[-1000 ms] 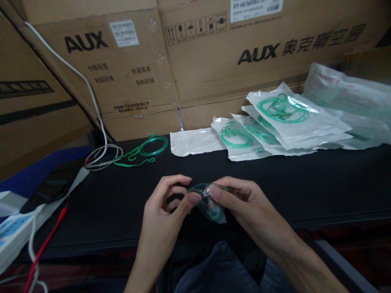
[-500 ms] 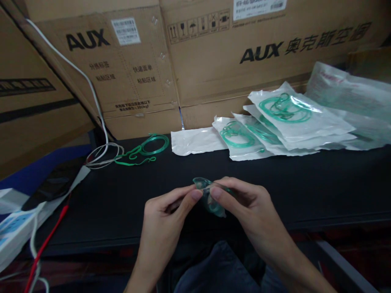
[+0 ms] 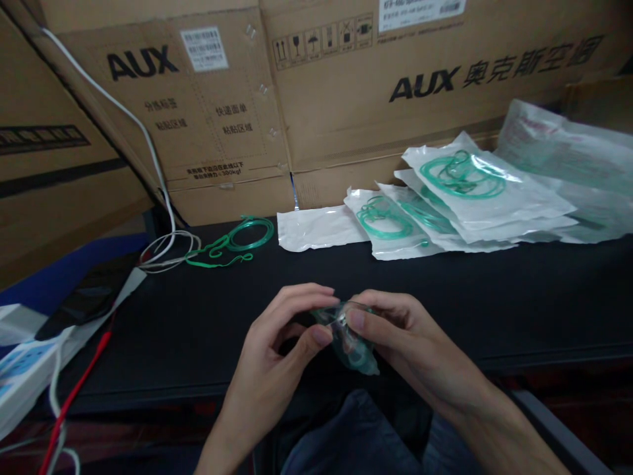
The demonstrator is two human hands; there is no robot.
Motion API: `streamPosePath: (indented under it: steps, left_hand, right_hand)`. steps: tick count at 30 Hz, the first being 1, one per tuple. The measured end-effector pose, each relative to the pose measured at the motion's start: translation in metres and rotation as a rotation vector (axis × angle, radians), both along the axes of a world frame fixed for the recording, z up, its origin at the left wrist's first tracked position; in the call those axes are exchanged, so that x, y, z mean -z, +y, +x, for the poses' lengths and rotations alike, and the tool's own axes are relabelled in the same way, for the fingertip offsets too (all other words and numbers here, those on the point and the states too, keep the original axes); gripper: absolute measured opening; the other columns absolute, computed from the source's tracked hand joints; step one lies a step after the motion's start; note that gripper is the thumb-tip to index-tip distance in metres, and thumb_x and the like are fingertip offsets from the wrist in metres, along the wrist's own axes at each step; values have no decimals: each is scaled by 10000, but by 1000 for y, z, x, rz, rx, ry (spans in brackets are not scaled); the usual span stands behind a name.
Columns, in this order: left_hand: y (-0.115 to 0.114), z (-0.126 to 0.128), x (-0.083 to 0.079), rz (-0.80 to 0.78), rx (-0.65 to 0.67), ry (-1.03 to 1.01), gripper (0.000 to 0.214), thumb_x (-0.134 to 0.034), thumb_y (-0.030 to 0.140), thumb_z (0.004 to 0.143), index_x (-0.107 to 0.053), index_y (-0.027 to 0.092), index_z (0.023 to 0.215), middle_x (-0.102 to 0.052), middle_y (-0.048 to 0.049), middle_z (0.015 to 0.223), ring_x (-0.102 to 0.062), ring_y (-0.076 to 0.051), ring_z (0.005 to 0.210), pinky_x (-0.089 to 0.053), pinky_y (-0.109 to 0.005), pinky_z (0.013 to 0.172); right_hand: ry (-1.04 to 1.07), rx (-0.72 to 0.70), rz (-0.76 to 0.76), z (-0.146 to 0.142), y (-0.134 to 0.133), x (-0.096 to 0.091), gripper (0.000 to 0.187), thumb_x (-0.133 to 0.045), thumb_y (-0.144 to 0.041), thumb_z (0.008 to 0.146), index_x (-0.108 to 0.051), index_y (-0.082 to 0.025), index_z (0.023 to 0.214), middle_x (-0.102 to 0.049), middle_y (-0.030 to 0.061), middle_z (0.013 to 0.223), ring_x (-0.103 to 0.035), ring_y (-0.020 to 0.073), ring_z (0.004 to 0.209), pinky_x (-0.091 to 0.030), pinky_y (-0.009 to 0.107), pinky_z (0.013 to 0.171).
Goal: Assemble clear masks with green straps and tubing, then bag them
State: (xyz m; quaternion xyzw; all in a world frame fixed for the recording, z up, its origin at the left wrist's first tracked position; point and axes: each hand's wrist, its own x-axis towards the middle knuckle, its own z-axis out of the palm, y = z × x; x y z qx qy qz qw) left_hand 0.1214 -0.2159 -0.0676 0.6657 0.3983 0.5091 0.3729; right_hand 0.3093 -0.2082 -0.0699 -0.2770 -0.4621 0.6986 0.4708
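A small clear green oxygen mask is held in front of me, over the near edge of the table. My right hand pinches its upper part between thumb and fingers, beside a small shiny metal strip. Around the mask's left side curves my left hand, its fingertips at the top rim and its thumb against the near side. The left grip is loose, with a gap between thumb and fingers. My right fingers behind the mask are partly hidden.
A coil of green tubing lies at the back left of the black table. A white pouch and several packs with green tubing lie behind. Cardboard boxes stand at the back; cables and a power strip are at left.
My left fingers have lifted and spread from a tight pinch on the mask's edge. The mask has tilted and dropped slightly toward me, while my right hand keeps hold of it.
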Motion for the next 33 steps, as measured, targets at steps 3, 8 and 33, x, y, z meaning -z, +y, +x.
streamPosePath:
  steps: [3, 8, 33]
  left_hand:
    - [-2, 0, -1, 40, 39, -26, 83, -708, 276, 923, -764, 216, 930, -693, -56, 950, -663, -157, 881, -555, -183, 720]
    - [-4, 0, 0, 117, 7, -58, 56, -735, 166, 867, -709, 212, 846, -650, -18, 860, -625, -131, 770, -531, -175, 645]
    - [-5, 2, 1, 349, -26, 30, 167, -750, 89, 800, -757, 220, 904, -712, -30, 837, -663, -157, 758, -547, -235, 661]
  right_hand:
    - [-9, -10, 6, 1, 0, 1, 163, -807, -342, 851, -800, -181, 879, -674, 2, 756, -558, 108, 694, -417, 227, 641]
    - [-41, -39, 89, 2, 1, 0, 155, -797, -333, 862, -791, -179, 839, -673, 10, 783, -560, 117, 713, -433, 241, 662]
    - [-142, -1, 293, 1, -3, -1, 150, -750, -332, 902, -791, -191, 873, -648, 13, 804, -565, 134, 752, -431, 275, 684]
